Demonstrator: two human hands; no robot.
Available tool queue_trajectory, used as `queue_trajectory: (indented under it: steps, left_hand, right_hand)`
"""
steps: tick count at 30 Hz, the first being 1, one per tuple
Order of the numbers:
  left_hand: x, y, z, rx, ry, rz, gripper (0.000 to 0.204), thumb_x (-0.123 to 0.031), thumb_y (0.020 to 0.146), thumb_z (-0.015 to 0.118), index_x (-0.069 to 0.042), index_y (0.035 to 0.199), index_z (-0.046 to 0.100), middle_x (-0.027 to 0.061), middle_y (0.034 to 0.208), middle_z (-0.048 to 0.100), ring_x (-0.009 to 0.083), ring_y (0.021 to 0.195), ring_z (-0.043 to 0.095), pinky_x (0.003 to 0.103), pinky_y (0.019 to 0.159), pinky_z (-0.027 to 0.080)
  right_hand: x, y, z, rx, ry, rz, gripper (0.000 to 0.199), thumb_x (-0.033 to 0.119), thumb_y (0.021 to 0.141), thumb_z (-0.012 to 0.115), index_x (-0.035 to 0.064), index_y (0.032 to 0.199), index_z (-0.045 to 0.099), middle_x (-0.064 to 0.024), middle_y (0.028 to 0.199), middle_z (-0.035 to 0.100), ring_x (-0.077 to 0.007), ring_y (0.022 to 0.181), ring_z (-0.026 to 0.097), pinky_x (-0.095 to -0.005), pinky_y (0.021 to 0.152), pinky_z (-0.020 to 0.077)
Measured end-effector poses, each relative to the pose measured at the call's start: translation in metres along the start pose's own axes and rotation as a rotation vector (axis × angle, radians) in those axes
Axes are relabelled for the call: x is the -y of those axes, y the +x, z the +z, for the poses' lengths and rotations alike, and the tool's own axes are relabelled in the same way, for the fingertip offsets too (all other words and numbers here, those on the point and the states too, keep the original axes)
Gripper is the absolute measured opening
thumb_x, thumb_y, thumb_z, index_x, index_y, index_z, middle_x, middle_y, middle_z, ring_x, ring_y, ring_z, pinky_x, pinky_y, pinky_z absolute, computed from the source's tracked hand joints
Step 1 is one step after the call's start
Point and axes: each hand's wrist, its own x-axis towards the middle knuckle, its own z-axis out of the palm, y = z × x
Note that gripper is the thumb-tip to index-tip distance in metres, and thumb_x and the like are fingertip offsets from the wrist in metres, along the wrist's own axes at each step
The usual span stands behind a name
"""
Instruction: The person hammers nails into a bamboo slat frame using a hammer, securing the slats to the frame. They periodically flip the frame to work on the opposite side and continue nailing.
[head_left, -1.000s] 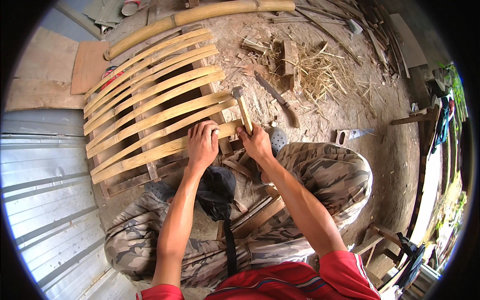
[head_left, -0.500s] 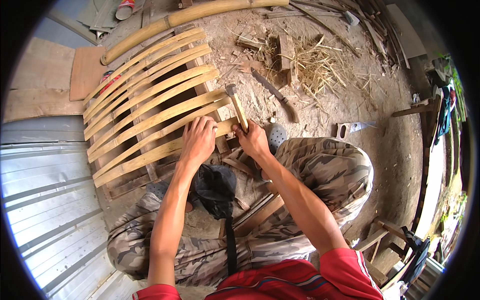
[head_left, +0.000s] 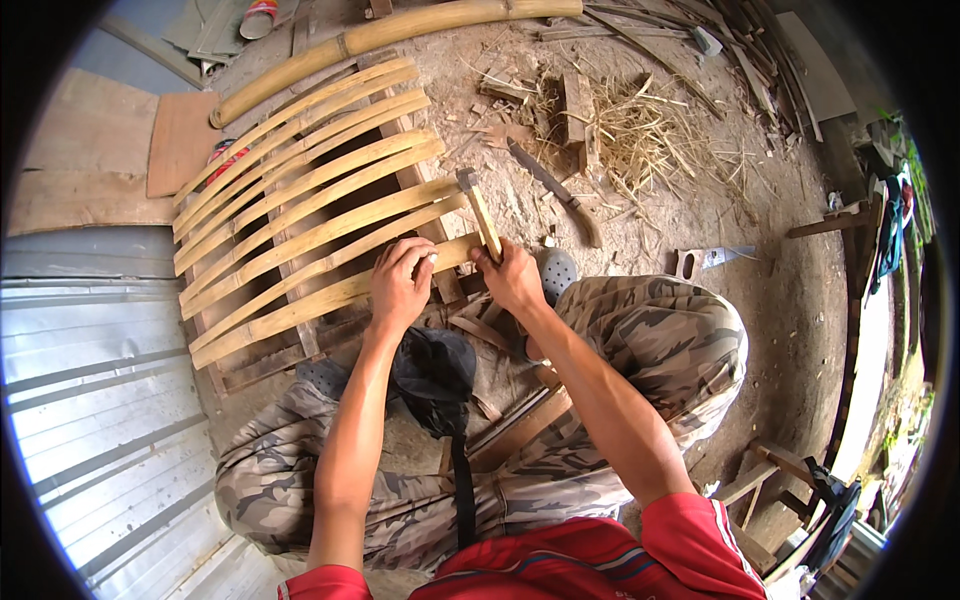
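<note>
The right hand (head_left: 512, 280) is closed round the handle of a hammer (head_left: 480, 215), whose head stands up over the bamboo slats (head_left: 300, 215). The left hand (head_left: 400, 285) lies curled on the nearest slat (head_left: 320, 300), fingertips pinched together at its end — what they pinch is too small to tell. A machete (head_left: 555, 190) lies apart on the dirt — near straw (head_left: 640, 130).
</note>
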Motion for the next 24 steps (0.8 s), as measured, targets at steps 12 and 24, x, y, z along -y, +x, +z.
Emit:
queue_trajectory:
  steps: [12, 24]
  left_hand:
    - [-0.013, 0.014, -0.01, 0.117, 0.087, 0.001, 0.008, -0.01, 0.091, 0.069, -0.007, 0.098, 0.07, 0.006, 0.103, 0.07, 0.0307, 0.094, 0.068, 0.041, 0.081, 0.054]
    - [0.002, -0.006, 0.008, -0.143, 0.01, -0.027, 0.009, -0.017, 0.087, 0.073, -0.01, 0.093, 0.076, -0.0015, 0.1, 0.074, 0.0222, 0.093, 0.07, 0.036, 0.084, 0.052]
  right_hand:
    - [-0.004, -0.006, -0.018, -0.08, -0.051, -0.034, 0.044, 0.041, 0.094, 0.069, -0.0013, 0.103, 0.067, -0.021, 0.074, 0.067, -0.036, 0.07, 0.068, -0.0463, 0.066, 0.0505]
    - [0.042, -0.095, -0.033, 0.091, -0.066, -0.112, 0.039, 0.036, 0.096, 0.069, -0.0026, 0.097, 0.064, -0.0228, 0.075, 0.066, -0.0411, 0.072, 0.068, -0.044, 0.066, 0.0505]
